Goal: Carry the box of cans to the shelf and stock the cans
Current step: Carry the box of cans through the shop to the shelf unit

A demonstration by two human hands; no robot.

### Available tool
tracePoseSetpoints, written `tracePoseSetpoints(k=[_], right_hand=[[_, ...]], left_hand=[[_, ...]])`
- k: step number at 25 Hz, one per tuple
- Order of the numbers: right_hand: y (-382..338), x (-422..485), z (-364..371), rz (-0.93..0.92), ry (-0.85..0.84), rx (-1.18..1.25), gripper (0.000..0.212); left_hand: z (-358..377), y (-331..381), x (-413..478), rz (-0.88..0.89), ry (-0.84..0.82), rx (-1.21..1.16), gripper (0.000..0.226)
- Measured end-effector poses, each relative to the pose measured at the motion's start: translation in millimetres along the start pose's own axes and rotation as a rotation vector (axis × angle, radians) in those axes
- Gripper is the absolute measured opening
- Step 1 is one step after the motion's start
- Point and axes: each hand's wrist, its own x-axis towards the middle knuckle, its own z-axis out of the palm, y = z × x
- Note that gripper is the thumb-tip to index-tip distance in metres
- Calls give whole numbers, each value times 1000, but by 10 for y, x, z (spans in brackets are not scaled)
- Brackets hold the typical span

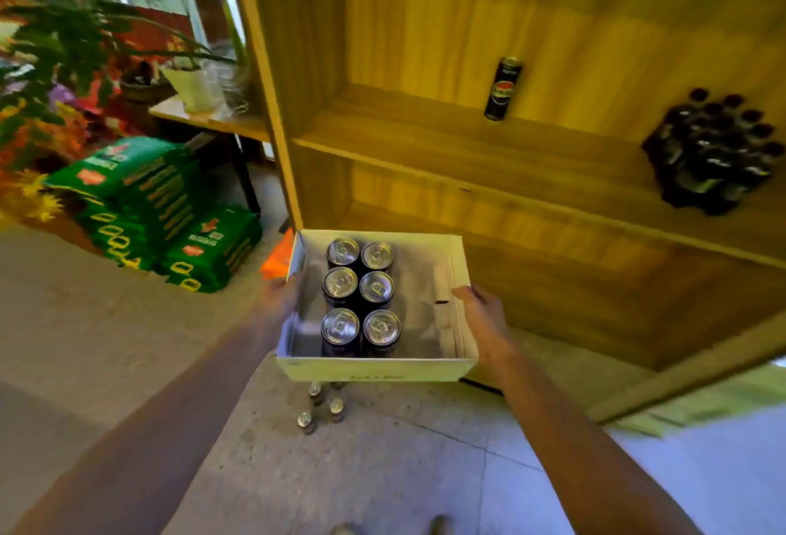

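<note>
A white cardboard box is held in the air in front of a wooden shelf unit. Several dark cans with silver tops stand in two rows in the box's left half. My left hand grips the box's left wall. My right hand grips its right wall. On the middle shelf board stands one tall black can, upright. Farther right on that board sits a shrink-wrapped pack of dark cans.
Below the box, a few small cans stand on the grey floor. Green bags are stacked at the left, beside flowers and a potted plant. A small table stands left of the shelf unit.
</note>
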Motion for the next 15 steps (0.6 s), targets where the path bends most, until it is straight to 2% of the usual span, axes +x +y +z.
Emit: tracePoseSetpoints(k=[5,9,15], right_hand=[[329,-189,-445,55,184,98,33],[633,-234,-727,137,272,135,29],[1505,-12,-870,169,320,97,21]], left_hand=[[578,15,162,-16,-214,123,39],[999,-202,194,-47,-291,204,53],[1539,-983,508,-63,-278,322,35]])
